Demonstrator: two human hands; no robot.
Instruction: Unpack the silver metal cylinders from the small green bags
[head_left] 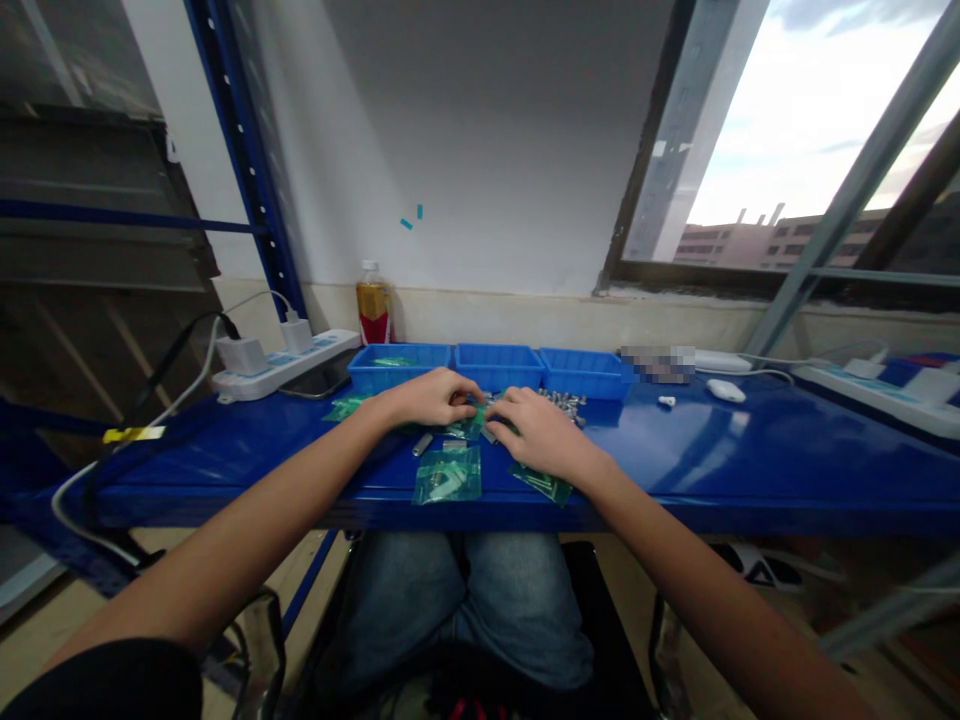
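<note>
Both my hands rest on the blue table (pixel 750 460), close together in front of the blue trays. My left hand (pixel 427 397) has its fingers curled, pinching a small green plastic bag (pixel 471 424) that lies between the hands. My right hand (pixel 536 432) lies palm down with fingers bent over the same bag and the small metal parts beside it; what its fingertips grip is hidden. A filled green bag (pixel 448 475) lies nearer to me, another green bag (pixel 544 484) pokes out under my right wrist. A small metal cylinder (pixel 422 444) lies below my left hand.
Three blue trays (pixel 499 367) stand in a row behind the hands, with loose metal screws (pixel 566 402) by the right one. A power strip with chargers (pixel 281 362) and a bottle (pixel 373 303) sit at the back left. White cables and another power strip (pixel 877 395) lie at the right.
</note>
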